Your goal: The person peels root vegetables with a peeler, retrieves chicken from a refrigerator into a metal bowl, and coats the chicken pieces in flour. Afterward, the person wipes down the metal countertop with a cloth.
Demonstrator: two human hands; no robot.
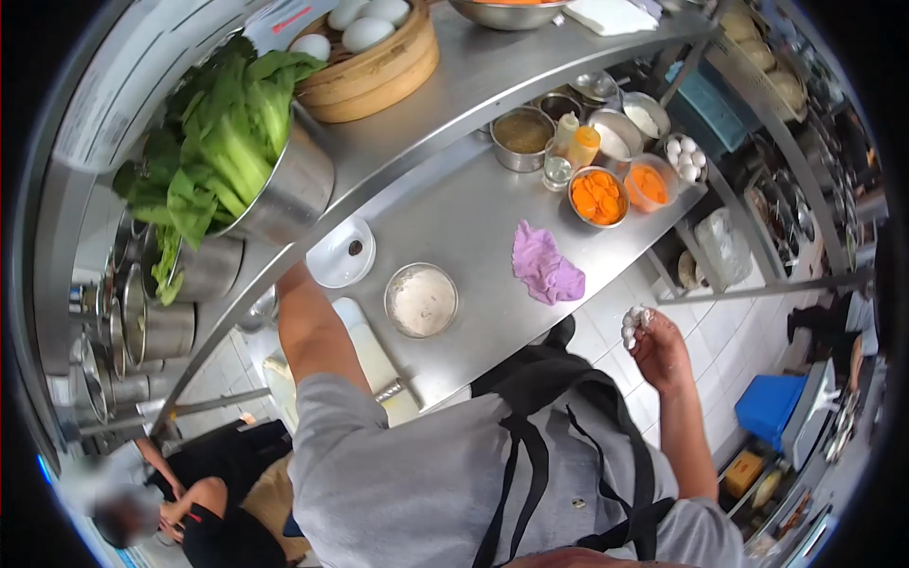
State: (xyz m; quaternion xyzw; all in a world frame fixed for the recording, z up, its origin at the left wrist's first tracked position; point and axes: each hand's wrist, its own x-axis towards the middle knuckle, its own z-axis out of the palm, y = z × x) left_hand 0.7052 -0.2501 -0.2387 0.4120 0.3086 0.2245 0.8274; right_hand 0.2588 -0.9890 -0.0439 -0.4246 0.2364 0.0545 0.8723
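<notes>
My right hand (655,348) is raised over the floor beyond the table's edge. Its fingers are curled together and coated in white powder or paste; whether something sits inside them is hidden. My left forearm (317,331) reaches under the upper shelf, and the shelf's edge hides that hand. Closest to this arm are a white bowl (343,254) with a small dark thing in it and a white cutting board (360,341) with a knife (389,389) on it. To the right stands a metal bowl of white powder (422,300). A crumpled purple cloth (547,264) lies further right.
On the shelf (492,71) stand a bamboo steamer (388,71) with several eggs and a metal pot (298,180) of leafy greens. Sliced carrots (597,197), squeeze bottles (578,147) and a bowl of small white eggs (686,157) fill the table's far right. Another person (218,521) is at lower left.
</notes>
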